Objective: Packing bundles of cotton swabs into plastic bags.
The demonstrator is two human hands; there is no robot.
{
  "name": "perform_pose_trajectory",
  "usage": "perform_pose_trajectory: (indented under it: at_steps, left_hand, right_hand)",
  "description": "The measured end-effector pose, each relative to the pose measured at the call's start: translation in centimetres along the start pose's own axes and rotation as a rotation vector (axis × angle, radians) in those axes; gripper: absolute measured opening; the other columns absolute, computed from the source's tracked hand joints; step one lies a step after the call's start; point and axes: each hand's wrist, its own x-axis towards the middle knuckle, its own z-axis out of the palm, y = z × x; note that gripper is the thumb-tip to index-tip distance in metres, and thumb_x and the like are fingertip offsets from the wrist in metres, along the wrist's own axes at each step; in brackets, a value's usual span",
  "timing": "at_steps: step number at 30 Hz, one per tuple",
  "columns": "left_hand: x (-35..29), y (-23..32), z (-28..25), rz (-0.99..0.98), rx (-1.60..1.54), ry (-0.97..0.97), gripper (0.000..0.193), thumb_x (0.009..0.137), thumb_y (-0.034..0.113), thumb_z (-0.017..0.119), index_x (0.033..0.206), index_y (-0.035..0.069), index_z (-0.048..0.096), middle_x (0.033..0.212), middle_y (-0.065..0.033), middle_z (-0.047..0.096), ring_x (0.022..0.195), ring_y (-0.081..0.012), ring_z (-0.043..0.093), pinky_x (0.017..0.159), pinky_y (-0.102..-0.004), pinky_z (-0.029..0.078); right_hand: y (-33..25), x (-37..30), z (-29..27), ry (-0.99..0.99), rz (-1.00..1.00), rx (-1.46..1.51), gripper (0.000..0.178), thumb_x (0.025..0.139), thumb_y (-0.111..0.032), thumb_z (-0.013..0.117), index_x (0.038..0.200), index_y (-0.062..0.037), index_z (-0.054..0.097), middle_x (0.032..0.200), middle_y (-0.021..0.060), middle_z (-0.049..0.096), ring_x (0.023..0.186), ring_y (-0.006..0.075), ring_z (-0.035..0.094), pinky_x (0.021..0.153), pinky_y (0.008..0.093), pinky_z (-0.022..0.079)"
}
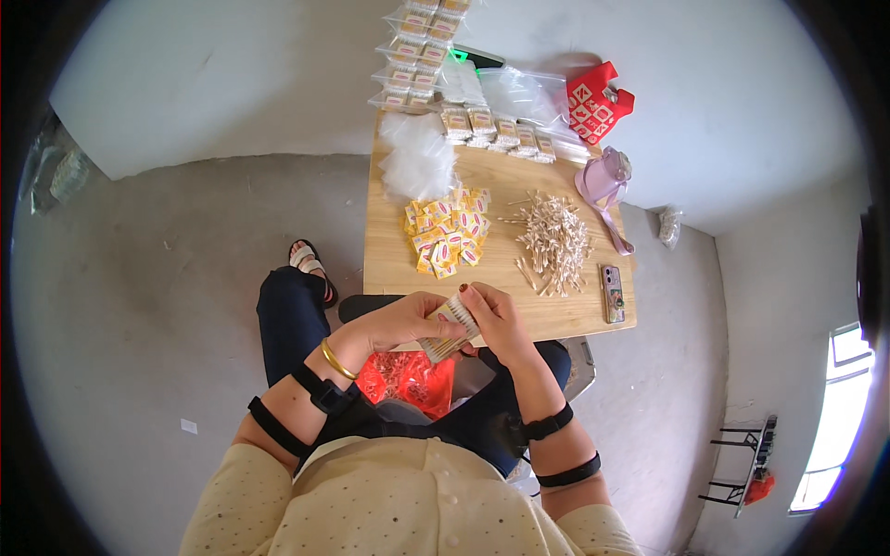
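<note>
Cotton-swab packet [455,314], held at the near edge of the table [505,176].
Beyond it, my feed shows yellow cards [447,232], loose swabs [556,243] and a phone [614,295]; the left hand [400,320] and right hand [499,324] both pinch it, partly covering its flat, tilted face of lined-up swab tips.

pale wood table [382,269]. yellow cards [447,232] heaped left of centre, loose swabs [554,243] piled just right of them. phone [611,289] by the right edge, lilac strapped container [603,176] farther back. clear bags [417,159] behind the cards; swab packs [505,132] beyond.
</note>
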Motion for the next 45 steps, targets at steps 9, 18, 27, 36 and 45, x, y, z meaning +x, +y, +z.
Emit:
perform_pose_trajectory:
  at_steps: [9,18,27,36,45]
  left_hand:
    - [0.1,-0.3,0.0,0.016,-0.091,-0.065,0.039,0.096,0.024,0.072,0.123,-0.002,0.060,0.107,-0.0097,0.073,0.089,-0.0169,0.072,0.082,-0.0299,0.058]
    - [-0.9,-5.5,-6.0,-0.013,0.038,0.646,0.041,0.099,0.030,0.067,0.123,-0.002,0.060,0.108,-0.0125,0.072,0.091,-0.0183,0.072,0.080,-0.0297,0.059]
    - [-2.8,-8.0,-6.5,-0.102,0.061,0.642,0.036,0.102,0.027,0.063,0.124,-0.001,0.060,0.113,-0.0152,0.072,0.093,-0.0202,0.073,0.081,-0.0299,0.059]
    - [0.2,-7.4,-5.2,-0.040,0.061,0.582,0.040,0.099,0.032,0.066,0.124,0.001,0.061,0.112,-0.0097,0.072,0.096,-0.0152,0.069,0.082,-0.0295,0.056]
    - [-1.1,1.6,2.0,0.509,-0.179,0.594,0.027,0.094,0.015,0.074,0.115,0.002,0.064,0.106,-0.0074,0.071,0.097,-0.0114,0.069,0.088,-0.0265,0.055]
  right_hand:
    - [-0.7,0.0,-0.4,-0.018,-0.033,-0.105,0.031,0.105,-0.024,0.056,0.086,0.0006,0.060,0.070,-0.0029,0.051,0.068,0.0052,0.043,0.059,0.0269,0.039]
    - [4.1,2.0,-4.0,0.672,-0.363,-0.762,0.033,0.100,-0.020,0.060,0.074,-0.0010,0.050,0.068,0.0188,0.057,0.055,0.0349,0.051,0.055,0.0453,0.039]
    - [11.1,3.1,-6.7,0.730,-0.243,-1.066,0.027,0.100,-0.028,0.056,0.081,-0.0081,0.056,0.068,0.0166,0.062,0.066,0.0397,0.064,0.059,0.0508,0.049]
    - [9.1,2.7,-3.8,0.630,-0.261,-0.929,0.034,0.102,-0.029,0.054,0.079,-0.0051,0.053,0.066,0.0193,0.059,0.061,0.0406,0.059,0.058,0.0503,0.045]
    - [-0.6,-2.2,1.7,0.199,-0.191,0.278,0.014,0.107,-0.010,0.050,0.100,-0.0015,0.060,0.096,0.0015,0.066,0.091,0.0087,0.060,0.082,0.0261,0.047]
